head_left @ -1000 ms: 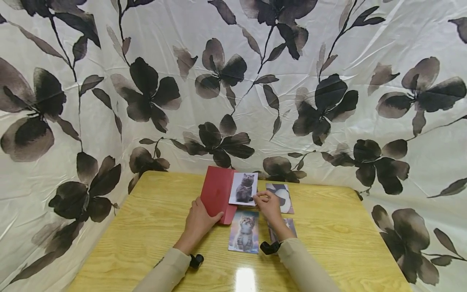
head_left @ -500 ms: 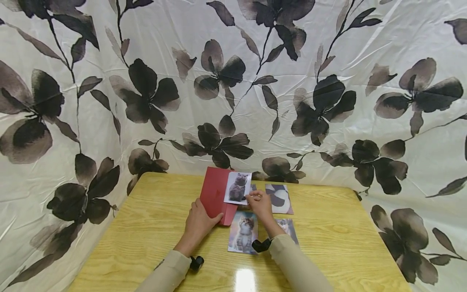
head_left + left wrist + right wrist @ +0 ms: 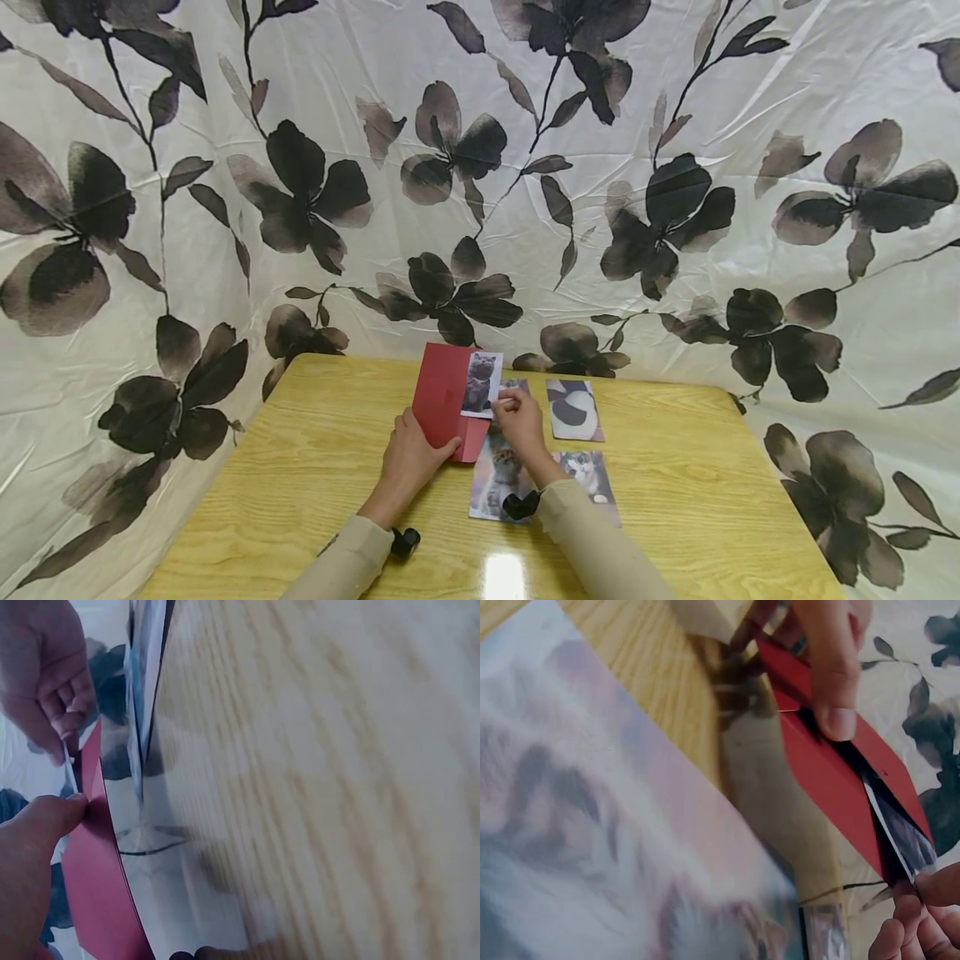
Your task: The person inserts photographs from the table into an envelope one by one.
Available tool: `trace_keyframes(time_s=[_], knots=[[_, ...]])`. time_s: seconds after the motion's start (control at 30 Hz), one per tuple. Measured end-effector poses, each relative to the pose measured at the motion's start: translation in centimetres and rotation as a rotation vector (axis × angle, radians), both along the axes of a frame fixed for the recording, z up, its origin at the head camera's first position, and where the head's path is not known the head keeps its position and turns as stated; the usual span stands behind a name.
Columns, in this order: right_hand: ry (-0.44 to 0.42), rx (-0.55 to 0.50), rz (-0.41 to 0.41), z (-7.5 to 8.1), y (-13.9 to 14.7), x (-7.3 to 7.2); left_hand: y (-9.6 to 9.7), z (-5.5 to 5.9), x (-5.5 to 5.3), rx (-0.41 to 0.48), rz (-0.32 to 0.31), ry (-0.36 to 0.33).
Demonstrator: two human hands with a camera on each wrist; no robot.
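My left hand (image 3: 412, 450) grips a red envelope (image 3: 435, 392) by its lower part, with the thumb (image 3: 836, 724) at its opening. Between the thumb and fingers of my right hand (image 3: 522, 423) is the right edge of a photo card of a grey cat (image 3: 480, 383). The left part of that card lies inside the envelope, hidden by the red front. In the right wrist view the card (image 3: 904, 821) stands between the two red walls, and the right fingers (image 3: 907, 907) pinch its outer edge. The left wrist view shows the envelope (image 3: 101, 870) held up off the table.
Several cat picture cards lie on the wooden table (image 3: 300, 483): a tabby kitten (image 3: 487, 492) partly under my right arm, a pale cat (image 3: 592, 475), a black-and-white one (image 3: 573, 408), and one (image 3: 517, 384) behind my right hand. A floral cloth (image 3: 562, 225) hangs behind.
My right hand has moved left, sliding the grey cat card from beside the envelope's opening partway into it. The left hand keeps its grip on the envelope in the same place.
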State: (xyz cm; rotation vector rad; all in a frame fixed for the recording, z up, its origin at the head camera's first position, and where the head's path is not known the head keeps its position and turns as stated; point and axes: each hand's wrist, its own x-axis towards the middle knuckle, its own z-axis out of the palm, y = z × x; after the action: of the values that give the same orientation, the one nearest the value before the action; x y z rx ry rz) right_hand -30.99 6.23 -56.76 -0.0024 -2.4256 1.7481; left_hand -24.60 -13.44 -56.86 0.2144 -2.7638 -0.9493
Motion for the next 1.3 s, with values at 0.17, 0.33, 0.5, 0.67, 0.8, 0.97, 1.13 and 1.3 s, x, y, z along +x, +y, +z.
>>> trace_keyframes(time_s=[0.17,0.33,0.5,0.67,0.8,0.97,1.13,1.3], knots=[[0.029,0.07,-0.015,-0.2,-0.7,0.1,0.0,0.0,0.0,0.018,-0.003,0.001],[0.047,0.05,0.007,-0.2,-1.3,0.3,0.0,-0.1,0.1,0.019,-0.011,-0.009],[0.032,0.046,0.007,-0.2,-2.1,0.3,0.0,-0.1,0.1,0.022,-0.013,-0.019],[0.005,0.085,-0.018,0.1,-2.8,0.3,0.0,-0.2,0.0,0.018,-0.018,-0.01],[-0.015,0.107,-0.013,0.3,-3.2,0.2,0.0,-0.2,0.1,0.018,-0.023,0.002],[-0.007,0.147,-0.011,0.4,-3.8,0.2,0.0,-0.4,0.2,0.022,-0.023,0.012],[0.028,0.173,-0.009,0.5,-4.2,0.2,0.1,-0.4,0.1,0.034,-0.016,0.019],[0.055,0.17,-0.006,0.7,-4.4,0.2,0.0,-0.5,0.2,0.038,-0.009,0.027]])
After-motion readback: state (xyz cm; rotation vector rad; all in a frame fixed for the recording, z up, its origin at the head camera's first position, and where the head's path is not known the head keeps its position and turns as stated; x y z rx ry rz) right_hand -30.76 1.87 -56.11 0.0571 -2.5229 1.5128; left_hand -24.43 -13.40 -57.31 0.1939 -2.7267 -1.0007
